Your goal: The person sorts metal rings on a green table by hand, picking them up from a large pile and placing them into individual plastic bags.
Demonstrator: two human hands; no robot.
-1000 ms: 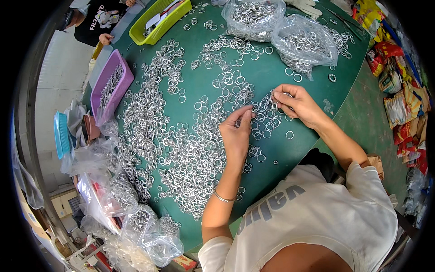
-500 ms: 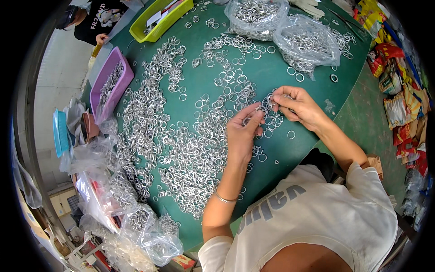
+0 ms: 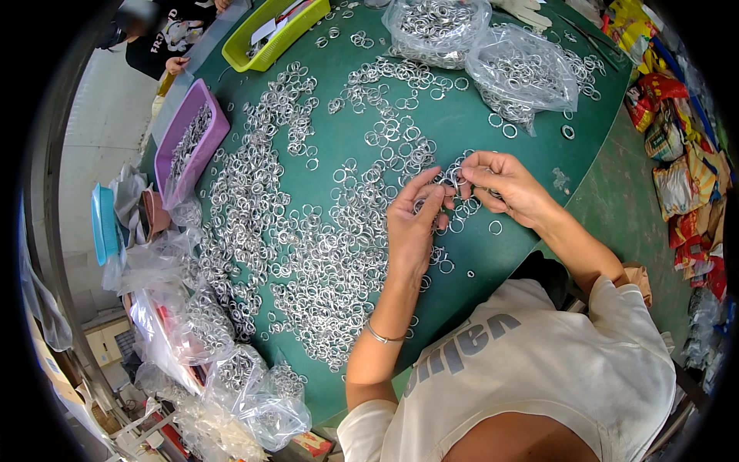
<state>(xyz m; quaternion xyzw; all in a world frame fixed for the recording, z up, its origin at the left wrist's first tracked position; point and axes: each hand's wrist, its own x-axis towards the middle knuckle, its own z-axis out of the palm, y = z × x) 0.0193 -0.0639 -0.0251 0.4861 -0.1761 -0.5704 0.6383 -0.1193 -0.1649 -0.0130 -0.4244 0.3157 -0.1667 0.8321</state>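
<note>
Silver metal rings lie in a dense, spread pile over the green table. At the pile's right edge my left hand is closed, thumb and fingers curled together around a metal ring. Close beside it, my right hand pinches a metal ring between thumb and fingertips. The two hands almost meet, and the fingers partly hide the small rings between them. More rings lie under and around my fingertips, with a single loose ring below my right hand.
Clear bags of rings stand at the far side near a white glove. A purple basket and a green basket sit far left. Plastic bags crowd the near left. Another person's hand is at the upper left.
My hands have drawn nearer together, and my right fingers have shifted on the ring. The person at the upper left has moved inward, and a second hand of theirs now shows.
</note>
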